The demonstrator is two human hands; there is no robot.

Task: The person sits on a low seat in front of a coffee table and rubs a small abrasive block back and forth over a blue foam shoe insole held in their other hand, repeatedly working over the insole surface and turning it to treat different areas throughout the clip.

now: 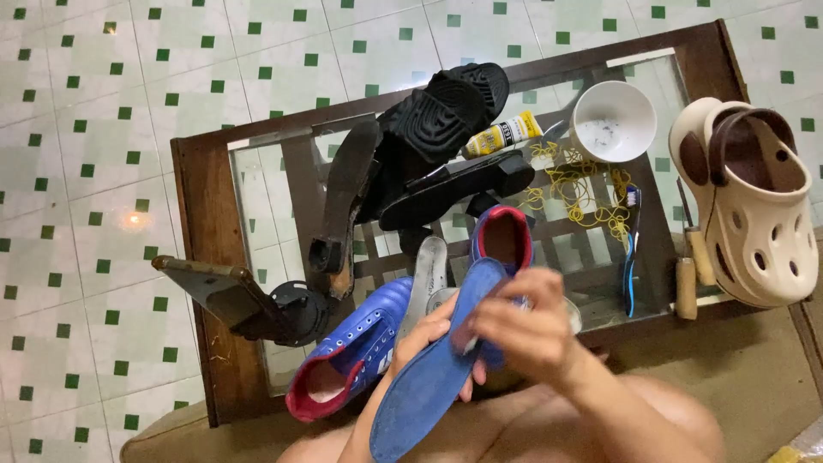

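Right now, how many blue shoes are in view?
2. One blue shoe lies on the glass table left of the hands; the other blue shoe stands just beyond the blue insole, partly hidden by the right hand.

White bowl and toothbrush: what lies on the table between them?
In the head view, a loose scatter of yellow rubber bands lies on the glass between the white bowl and the blue toothbrush, spreading left toward the glue tube.

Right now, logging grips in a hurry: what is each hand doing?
Left hand: closed around the blue insole from beneath.
Right hand: fingers curled on the insole's upper part; anything else held cannot be told.
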